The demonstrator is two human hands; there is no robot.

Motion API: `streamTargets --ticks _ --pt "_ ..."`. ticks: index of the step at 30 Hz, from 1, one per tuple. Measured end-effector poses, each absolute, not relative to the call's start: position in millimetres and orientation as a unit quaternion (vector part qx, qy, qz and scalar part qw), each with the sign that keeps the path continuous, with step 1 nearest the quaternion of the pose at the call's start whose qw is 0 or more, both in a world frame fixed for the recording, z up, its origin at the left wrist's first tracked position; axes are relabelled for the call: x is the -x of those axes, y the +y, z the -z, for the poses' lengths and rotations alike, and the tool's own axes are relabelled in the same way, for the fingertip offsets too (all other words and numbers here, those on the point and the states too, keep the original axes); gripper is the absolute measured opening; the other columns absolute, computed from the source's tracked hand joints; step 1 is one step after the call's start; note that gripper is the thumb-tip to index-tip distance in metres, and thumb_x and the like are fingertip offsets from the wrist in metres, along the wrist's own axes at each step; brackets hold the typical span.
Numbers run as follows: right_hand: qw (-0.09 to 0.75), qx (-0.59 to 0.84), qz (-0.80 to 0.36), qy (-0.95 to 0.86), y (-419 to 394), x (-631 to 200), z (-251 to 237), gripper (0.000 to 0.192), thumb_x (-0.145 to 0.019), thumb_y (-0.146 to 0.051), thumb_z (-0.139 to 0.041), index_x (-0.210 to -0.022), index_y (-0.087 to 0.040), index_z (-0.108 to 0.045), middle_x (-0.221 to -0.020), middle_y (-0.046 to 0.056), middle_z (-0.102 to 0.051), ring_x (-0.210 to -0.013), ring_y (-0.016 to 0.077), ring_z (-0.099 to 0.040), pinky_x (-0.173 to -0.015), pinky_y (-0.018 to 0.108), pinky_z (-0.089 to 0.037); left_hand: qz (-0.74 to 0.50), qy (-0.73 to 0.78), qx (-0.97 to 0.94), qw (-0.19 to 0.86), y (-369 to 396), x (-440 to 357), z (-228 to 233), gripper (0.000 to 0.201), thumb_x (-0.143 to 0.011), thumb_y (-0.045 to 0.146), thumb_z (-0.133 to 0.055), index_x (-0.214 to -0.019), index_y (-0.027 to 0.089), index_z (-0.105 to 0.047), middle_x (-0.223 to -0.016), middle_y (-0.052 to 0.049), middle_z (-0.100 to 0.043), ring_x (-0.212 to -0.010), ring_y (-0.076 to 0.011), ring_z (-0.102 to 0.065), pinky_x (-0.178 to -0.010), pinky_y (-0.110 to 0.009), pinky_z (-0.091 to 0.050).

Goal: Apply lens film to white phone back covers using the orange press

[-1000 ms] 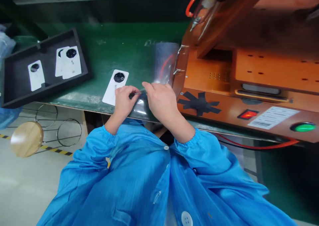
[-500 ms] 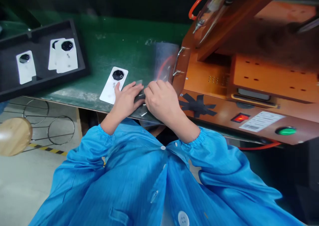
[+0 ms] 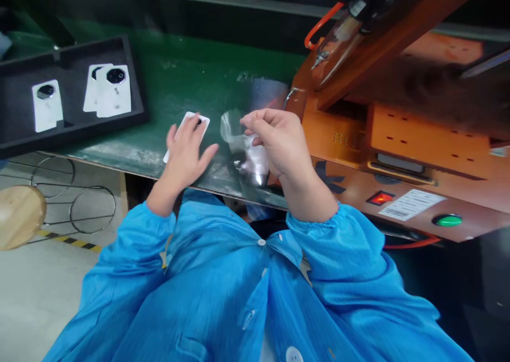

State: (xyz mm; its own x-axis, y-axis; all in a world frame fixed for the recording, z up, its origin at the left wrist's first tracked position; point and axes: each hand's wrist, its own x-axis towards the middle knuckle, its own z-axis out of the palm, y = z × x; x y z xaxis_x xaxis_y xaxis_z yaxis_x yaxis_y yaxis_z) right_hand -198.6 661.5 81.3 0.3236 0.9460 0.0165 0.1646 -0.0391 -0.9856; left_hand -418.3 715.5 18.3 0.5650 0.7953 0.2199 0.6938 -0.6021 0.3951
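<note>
My left hand (image 3: 186, 152) lies flat, fingers spread, on a white phone back cover (image 3: 200, 119) that rests on the green mat (image 3: 187, 85). Only the cover's top corner shows past the fingers. My right hand (image 3: 274, 139) is raised just right of it and pinches a curled sheet of clear plastic film (image 3: 239, 139) between thumb and fingers. The film hangs above the mat's front edge.
A black tray (image 3: 71, 131) at the left holds three white back covers (image 3: 113, 91). An orange machine (image 3: 398, 128) with a red switch (image 3: 380, 198) and a green button (image 3: 448, 220) fills the right. A wooden stool (image 3: 18, 216) and wire rings stand on the floor at left.
My right hand has lifted with the clear film, which has come up off the mat. My left hand has moved left and opened flat onto the white back cover.
</note>
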Motion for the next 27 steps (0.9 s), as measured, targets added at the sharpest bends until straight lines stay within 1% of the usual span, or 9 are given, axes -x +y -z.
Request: streamTargets --ticks 2,4,6,8,11,14,18,21,27 --pt "0.519 0.627 -0.375 -0.444 666.6 203.6 -77.3 0.013 -0.091 -0.028 -0.069 -0.081 -0.020 -0.072 -0.078 -0.001 -0.065 -0.070 0.0131 -0.056 -0.065 0.027 -0.046 -0.188 0.467 -0.857 0.109 695.3 448.7 -15.5 0.073 -0.105 0.072 -0.045 -0.158 0.023 -0.053 -0.170 -0.020 -0.047 -0.162 -0.0433 -0.035 -0.131 -0.071 -0.016" --pt "0.502 0.634 -0.378 -0.450 671.9 209.6 -73.4 0.013 -0.090 -0.026 -0.070 -0.079 -0.019 -0.072 -0.075 -0.001 -0.063 -0.068 0.0129 -0.054 -0.066 0.028 -0.045 -0.169 0.476 -0.859 0.088 669.0 466.9 -11.1 0.080 -0.096 0.080 -0.056 -0.152 0.022 -0.059 -0.161 -0.022 -0.056 -0.154 -0.0460 -0.044 -0.129 -0.071 -0.021" --pt "0.479 0.642 -0.386 -0.457 679.5 216.4 -67.2 0.012 -0.089 -0.023 -0.070 -0.077 -0.019 -0.072 -0.070 -0.003 -0.059 -0.065 0.0125 -0.049 -0.063 0.027 -0.042 -0.160 0.470 -0.865 0.073 642.6 469.1 -5.5 0.083 -0.090 0.082 -0.065 -0.148 0.022 -0.063 -0.151 -0.022 -0.063 -0.144 -0.0449 -0.053 -0.126 -0.067 -0.028" --pt "0.457 0.647 -0.397 -0.463 688.9 223.7 -59.0 0.012 -0.088 -0.021 -0.070 -0.076 -0.018 -0.071 -0.066 -0.003 -0.055 -0.063 0.0118 -0.045 -0.061 0.027 -0.040 -0.163 0.469 -0.865 0.072 623.1 460.9 0.9 0.076 -0.092 0.075 -0.067 -0.147 0.023 -0.066 -0.142 -0.021 -0.067 -0.138 -0.0423 -0.057 -0.123 -0.063 -0.032" --pt "0.424 0.647 -0.414 -0.479 702.4 233.8 -48.6 0.014 -0.087 -0.020 -0.070 -0.074 -0.018 -0.070 -0.064 -0.004 -0.054 -0.062 0.0116 -0.045 -0.062 0.027 -0.041 -0.188 0.464 -0.862 0.079 612.3 448.5 12.7 0.067 -0.097 0.069 -0.067 -0.149 0.026 -0.065 -0.148 -0.019 -0.065 -0.146 -0.0412 -0.053 -0.127 -0.061 -0.027" --pt "0.382 0.651 -0.427 -0.498 711.1 241.7 -44.9 0.013 -0.087 -0.017 -0.070 -0.074 -0.018 -0.070 -0.064 -0.003 -0.056 -0.063 0.0125 -0.048 -0.065 0.029 -0.044 -0.227 0.441 -0.865 0.079 615.3 447.2 27.8 0.071 -0.097 0.072 -0.064 -0.151 0.025 -0.063 -0.159 -0.019 -0.058 -0.155 -0.0412 -0.046 -0.132 -0.061 -0.021" --pt "0.331 0.666 -0.437 -0.505 715.1 249.4 -42.2 0.014 -0.088 -0.016 -0.069 -0.075 -0.017 -0.071 -0.063 -0.002 -0.058 -0.061 0.0136 -0.051 -0.063 0.030 -0.044 -0.246 0.440 -0.857 0.104 619.7 450.4 46.8 0.077 -0.094 0.080 -0.062 -0.151 0.028 -0.065 -0.158 -0.017 -0.061 -0.155 -0.0412 -0.048 -0.132 -0.057 -0.024" --pt "0.314 0.666 -0.433 -0.520 715.1 252.6 -39.1 0.012 -0.088 -0.018 -0.070 -0.076 -0.018 -0.072 -0.060 -0.003 -0.055 -0.059 0.0132 -0.049 -0.060 0.029 -0.042 -0.234 0.455 -0.849 0.133 619.2 449.4 52.9 0.080 -0.091 0.084 -0.062 -0.151 0.031 -0.065 -0.156 -0.013 -0.063 -0.156 -0.0413 -0.047 -0.132 -0.055 -0.025" --pt "0.268 0.700 -0.414 -0.517 716.1 255.0 -44.5 0.018 -0.089 -0.014 -0.071 -0.071 -0.017 -0.074 -0.059 -0.004 -0.051 -0.057 0.0099 -0.043 -0.057 0.026 -0.032 -0.234 0.449 -0.852 0.129 619.2 447.6 52.9 0.080 -0.091 0.084 -0.062 -0.153 0.033 -0.064 -0.154 -0.011 -0.065 -0.155 -0.0396 -0.050 -0.131 -0.051 -0.026"
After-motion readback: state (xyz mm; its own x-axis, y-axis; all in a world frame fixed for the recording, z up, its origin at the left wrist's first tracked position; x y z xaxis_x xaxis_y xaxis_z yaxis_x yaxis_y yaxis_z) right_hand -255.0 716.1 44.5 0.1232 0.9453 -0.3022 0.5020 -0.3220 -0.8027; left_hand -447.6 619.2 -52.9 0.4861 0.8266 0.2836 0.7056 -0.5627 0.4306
